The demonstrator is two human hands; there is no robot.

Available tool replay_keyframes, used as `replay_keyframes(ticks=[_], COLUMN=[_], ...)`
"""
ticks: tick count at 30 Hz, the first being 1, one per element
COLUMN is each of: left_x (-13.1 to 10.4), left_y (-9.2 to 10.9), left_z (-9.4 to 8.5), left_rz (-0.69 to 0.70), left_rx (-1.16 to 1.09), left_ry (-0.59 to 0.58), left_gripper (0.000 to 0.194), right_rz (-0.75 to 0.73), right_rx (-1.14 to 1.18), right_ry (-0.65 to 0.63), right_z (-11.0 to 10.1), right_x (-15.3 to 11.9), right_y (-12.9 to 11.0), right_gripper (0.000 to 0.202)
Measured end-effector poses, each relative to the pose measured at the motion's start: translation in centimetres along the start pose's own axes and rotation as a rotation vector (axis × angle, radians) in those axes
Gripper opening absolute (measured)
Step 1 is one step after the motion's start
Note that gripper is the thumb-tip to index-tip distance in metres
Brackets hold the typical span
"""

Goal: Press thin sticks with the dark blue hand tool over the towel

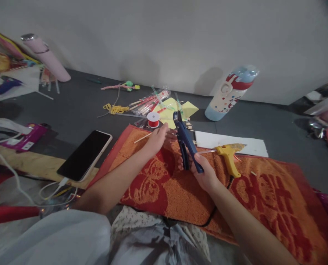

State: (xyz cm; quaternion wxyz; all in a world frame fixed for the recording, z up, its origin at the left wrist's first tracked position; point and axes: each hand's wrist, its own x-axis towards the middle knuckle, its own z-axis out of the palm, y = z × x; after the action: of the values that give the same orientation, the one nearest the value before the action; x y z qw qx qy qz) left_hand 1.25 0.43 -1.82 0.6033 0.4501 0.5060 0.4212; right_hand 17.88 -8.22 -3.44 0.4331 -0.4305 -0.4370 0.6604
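Observation:
My right hand [204,172] is wrapped round the handles of a dark blue plier-shaped tool [186,141], held upright over an orange and red towel [186,191]. The tool's two handles stand apart, and its exact kind is unclear. Just left of its head is my left hand [161,139], with fingers stretched out and nothing visible in them. Behind that hand a white spool of red thread or ribbon [153,120] stands on the table. A thin wooden stick [142,138] lies on the towel beside my left wrist. To the right of the tool rests a yellow glue gun [228,156].
Yellow paper [168,106], packaged sticks [151,102] and yellow yarn [116,109] lie behind my hands. A white strip [231,141] and a patterned bottle [230,94] are at right. At left are a phone [84,155] on a cable and a pink flask [46,58].

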Motion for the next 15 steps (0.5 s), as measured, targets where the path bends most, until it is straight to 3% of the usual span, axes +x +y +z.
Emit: replay_keyframes(ticks=[5, 11, 15], left_x=[0.17, 0.47, 0.39], left_y=[1.11, 0.29, 0.25], left_z=[-0.60, -0.82, -0.76], left_rz=[0.006, 0.176, 0.193], left_rx=[-0.038, -0.018, 0.033], left_ry=[-0.005, 0.001, 0.014], left_gripper=[0.052, 0.044, 0.039], right_rz=[-0.027, -0.063, -0.068], right_rx=[-0.056, -0.063, -0.085], right_ry=[-0.028, -0.017, -0.027], right_z=[0.09, 0.11, 0.22], right_x=[-0.19, -0.38, -0.52], right_y=[-0.09, -0.04, -0.20], right_gripper=[0.054, 0.047, 0.049])
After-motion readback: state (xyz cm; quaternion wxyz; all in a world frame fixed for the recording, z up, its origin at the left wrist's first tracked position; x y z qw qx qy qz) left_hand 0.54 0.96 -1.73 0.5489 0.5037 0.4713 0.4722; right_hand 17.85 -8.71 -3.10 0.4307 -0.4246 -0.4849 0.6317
